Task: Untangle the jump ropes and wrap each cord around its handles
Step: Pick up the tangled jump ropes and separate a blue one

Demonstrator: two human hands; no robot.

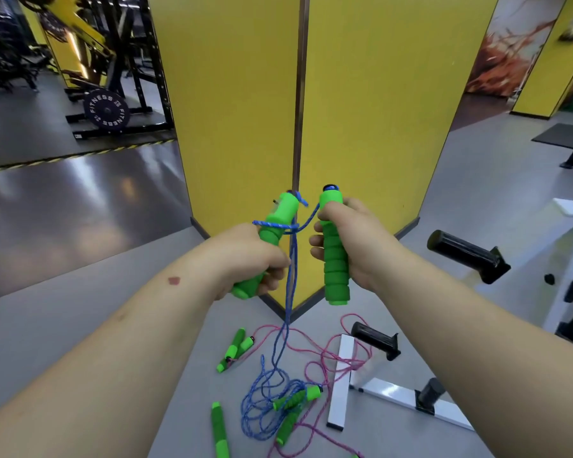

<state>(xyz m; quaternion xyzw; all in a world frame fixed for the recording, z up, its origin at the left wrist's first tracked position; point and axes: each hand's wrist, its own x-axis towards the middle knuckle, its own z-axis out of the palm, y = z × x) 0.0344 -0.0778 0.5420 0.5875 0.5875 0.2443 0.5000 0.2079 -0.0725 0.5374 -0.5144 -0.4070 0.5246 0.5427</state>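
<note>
Left hand [255, 256]: grip closed round green handle [272, 226], tilted, blue cord [290, 276] looped over its upper part. Right hand [348, 239]: grip closed round 2nd green handle [334, 252], upright, just beside 1st. Blue cord hangs to floor [80, 325] into tangle with pink cord [331, 352] and spare green handles [235, 348]. Both forearms raised, extended forward.

Lettering on one weight plate only

The round black weight plate [106, 110] propped on the black rack at the far left carries white capitals curved round its rim, reading "FITNESS" twice, once over the top and once upside down along the bottom; small white marks between the two words are too blurred to read; a small white tag on the rack base below it is illegible.
</note>
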